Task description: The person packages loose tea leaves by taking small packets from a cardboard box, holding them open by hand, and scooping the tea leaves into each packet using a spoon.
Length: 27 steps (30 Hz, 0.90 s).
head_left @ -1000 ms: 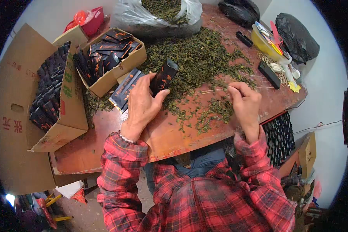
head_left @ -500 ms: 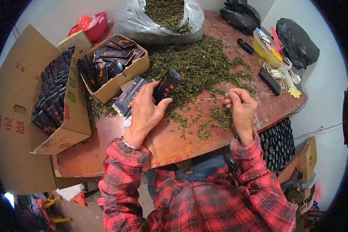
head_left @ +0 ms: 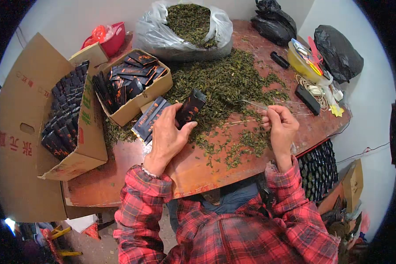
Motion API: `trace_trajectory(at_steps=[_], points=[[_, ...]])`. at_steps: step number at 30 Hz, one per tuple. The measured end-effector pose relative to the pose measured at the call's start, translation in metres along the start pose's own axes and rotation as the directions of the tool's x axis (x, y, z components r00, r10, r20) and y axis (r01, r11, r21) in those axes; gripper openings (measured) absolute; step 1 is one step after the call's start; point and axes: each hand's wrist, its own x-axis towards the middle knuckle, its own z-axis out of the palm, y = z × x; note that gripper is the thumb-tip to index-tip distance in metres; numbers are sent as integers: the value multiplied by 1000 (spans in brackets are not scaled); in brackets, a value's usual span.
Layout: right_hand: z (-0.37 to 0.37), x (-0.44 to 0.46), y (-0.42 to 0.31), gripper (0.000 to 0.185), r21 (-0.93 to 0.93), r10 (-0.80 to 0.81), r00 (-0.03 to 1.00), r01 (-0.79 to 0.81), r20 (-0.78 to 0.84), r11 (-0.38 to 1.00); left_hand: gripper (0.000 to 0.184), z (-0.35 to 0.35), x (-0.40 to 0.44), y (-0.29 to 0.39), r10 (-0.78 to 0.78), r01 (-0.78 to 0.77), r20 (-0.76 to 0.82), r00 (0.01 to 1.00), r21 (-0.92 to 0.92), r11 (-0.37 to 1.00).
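My left hand [head_left: 168, 136] grips a black pouch [head_left: 192, 108] with orange markings, its open top tilted up and to the right. A flat stack of dark packets [head_left: 150, 119] lies just beyond this hand's fingers; whether the hand touches it I cannot tell. On the right, my right hand [head_left: 280, 130] pinches a thin metal spoon [head_left: 255, 104], its far end pointing left to the edge of a heap of dried green leaves [head_left: 220, 81]. Looser leaves [head_left: 233, 147] are scattered on the red-brown table [head_left: 198, 169] between both hands.
At left, a large cardboard box [head_left: 90, 152] and a smaller one [head_left: 160, 83] hold many black pouches. Behind the heap stands a clear plastic bag [head_left: 152, 33] of leaves. A yellow bowl [head_left: 298, 64], a cable [head_left: 310, 88] and black bags [head_left: 339, 53] sit at right.
The camera view has shifted slightly. More of the spoon shows now, reaching left from my right hand to the leaves. My left hand keeps its hold on the pouch.
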Motion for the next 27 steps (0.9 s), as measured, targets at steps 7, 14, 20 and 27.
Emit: trace_trajectory(at_steps=[7, 14, 20, 27], points=[[1, 4, -18, 10, 40, -65, 998, 65, 13, 997, 57, 1, 1, 0, 4, -4, 3, 1000, 1, 1000], [7, 3, -41, 10, 24, -159, 986, 158, 52, 987, 57, -1, 1, 2, 58, -58, -14, 998, 5, 998], [19, 4, -59, 10, 27, -223, 971, 221, 89, 975, 57, -2, 1, 2, 13, -13, 18, 1000, -14, 1000], [24, 0, -68, 10, -29, -262, 948, 271, 182, 962, 57, -2, 1, 2, 21, -21, 17, 1000, -19, 1000]])
